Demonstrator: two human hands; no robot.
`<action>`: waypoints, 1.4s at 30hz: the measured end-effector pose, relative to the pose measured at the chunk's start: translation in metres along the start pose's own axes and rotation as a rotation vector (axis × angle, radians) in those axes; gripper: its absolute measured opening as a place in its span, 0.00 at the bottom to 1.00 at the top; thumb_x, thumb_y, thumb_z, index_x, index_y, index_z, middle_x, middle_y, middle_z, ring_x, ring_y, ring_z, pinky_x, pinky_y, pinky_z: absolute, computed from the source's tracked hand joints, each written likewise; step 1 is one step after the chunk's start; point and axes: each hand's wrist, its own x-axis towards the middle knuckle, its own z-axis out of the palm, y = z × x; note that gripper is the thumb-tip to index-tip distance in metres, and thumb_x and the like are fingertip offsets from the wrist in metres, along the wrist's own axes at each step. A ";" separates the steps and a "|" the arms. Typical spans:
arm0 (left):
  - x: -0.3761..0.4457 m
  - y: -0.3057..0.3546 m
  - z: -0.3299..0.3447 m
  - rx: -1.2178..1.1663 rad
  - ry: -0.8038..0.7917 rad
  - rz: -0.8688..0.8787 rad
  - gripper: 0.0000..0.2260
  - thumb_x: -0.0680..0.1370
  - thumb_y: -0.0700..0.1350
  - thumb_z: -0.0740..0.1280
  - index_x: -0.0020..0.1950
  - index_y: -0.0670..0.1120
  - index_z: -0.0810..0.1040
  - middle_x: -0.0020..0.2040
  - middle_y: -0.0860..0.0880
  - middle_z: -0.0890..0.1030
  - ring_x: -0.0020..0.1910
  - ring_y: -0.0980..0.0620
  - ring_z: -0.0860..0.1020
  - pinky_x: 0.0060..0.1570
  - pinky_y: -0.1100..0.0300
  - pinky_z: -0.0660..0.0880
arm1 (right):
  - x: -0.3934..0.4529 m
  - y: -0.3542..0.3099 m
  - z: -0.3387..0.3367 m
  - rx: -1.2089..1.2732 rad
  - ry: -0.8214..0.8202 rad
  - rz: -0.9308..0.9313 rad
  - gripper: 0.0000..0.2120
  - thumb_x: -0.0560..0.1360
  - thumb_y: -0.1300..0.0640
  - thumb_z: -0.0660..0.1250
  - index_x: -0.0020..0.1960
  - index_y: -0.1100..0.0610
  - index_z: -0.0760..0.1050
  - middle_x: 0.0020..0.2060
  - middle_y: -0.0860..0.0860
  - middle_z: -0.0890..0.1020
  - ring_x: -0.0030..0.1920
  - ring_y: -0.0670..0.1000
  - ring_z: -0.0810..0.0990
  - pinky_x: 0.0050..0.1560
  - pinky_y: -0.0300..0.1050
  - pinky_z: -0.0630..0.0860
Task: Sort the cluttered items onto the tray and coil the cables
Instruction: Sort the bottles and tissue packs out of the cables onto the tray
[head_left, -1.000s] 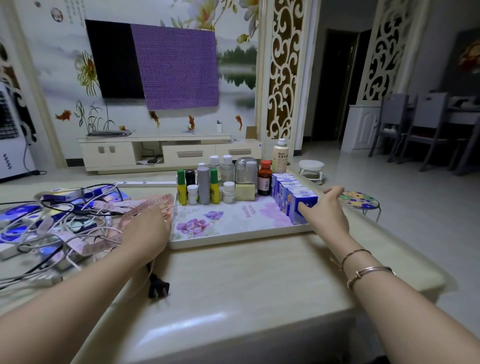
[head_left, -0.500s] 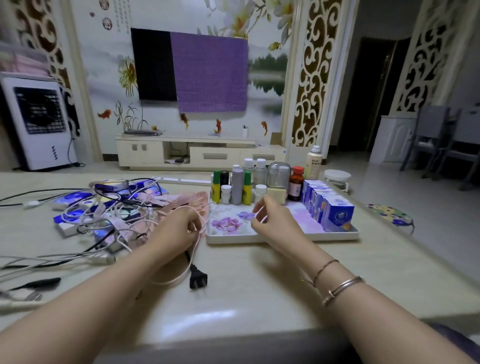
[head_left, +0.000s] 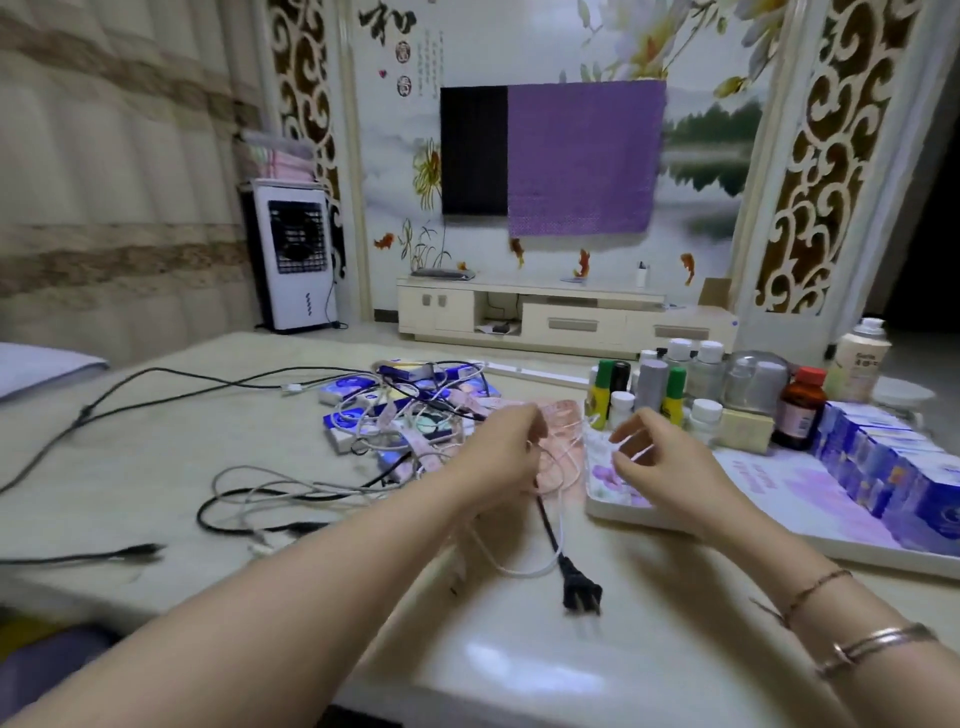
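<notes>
A floral tray (head_left: 779, 483) lies at the right of the table, with bottles (head_left: 654, 384) along its back and a row of blue boxes (head_left: 883, 462) on its right side. Left of it sits a tangle of white and black cables (head_left: 405, 426) over blue boxes and pink strips. My left hand (head_left: 498, 457) is closed on a thin white cable (head_left: 519, 566) that loops down toward me. My right hand (head_left: 660, 462) pinches the same white cable just above the tray's left edge. A black plug (head_left: 582, 597) lies on the table below my hands.
Black cables (head_left: 156, 384) trail across the table's left side, and one black lead (head_left: 104, 556) lies near the left front edge. A white lotion bottle (head_left: 857, 358) stands behind the tray. A TV cabinet (head_left: 561, 317) and a white fan unit (head_left: 296, 260) stand beyond the table.
My right hand left the blue boxes at the tray's right and came over to the white cable. My left hand took hold of that cable. The view swung left.
</notes>
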 end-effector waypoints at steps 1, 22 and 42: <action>-0.002 -0.002 -0.010 0.002 0.019 0.007 0.11 0.76 0.36 0.61 0.57 0.41 0.76 0.57 0.45 0.78 0.57 0.48 0.75 0.53 0.59 0.71 | 0.003 -0.002 0.000 0.020 0.005 0.007 0.04 0.75 0.60 0.66 0.49 0.55 0.73 0.40 0.48 0.79 0.39 0.49 0.79 0.34 0.40 0.75; -0.018 -0.155 -0.090 -0.162 0.030 -0.682 0.36 0.72 0.43 0.73 0.73 0.41 0.56 0.64 0.43 0.73 0.56 0.48 0.71 0.54 0.60 0.66 | 0.012 -0.027 0.054 0.176 -0.179 -0.146 0.08 0.75 0.62 0.66 0.44 0.49 0.74 0.42 0.48 0.80 0.45 0.50 0.79 0.48 0.43 0.75; -0.035 -0.051 -0.109 -0.100 0.366 0.019 0.36 0.64 0.43 0.80 0.68 0.46 0.67 0.60 0.52 0.71 0.55 0.56 0.75 0.48 0.76 0.70 | 0.001 -0.058 0.021 0.518 -0.078 -0.143 0.04 0.77 0.62 0.64 0.49 0.56 0.76 0.44 0.53 0.84 0.45 0.50 0.82 0.45 0.41 0.76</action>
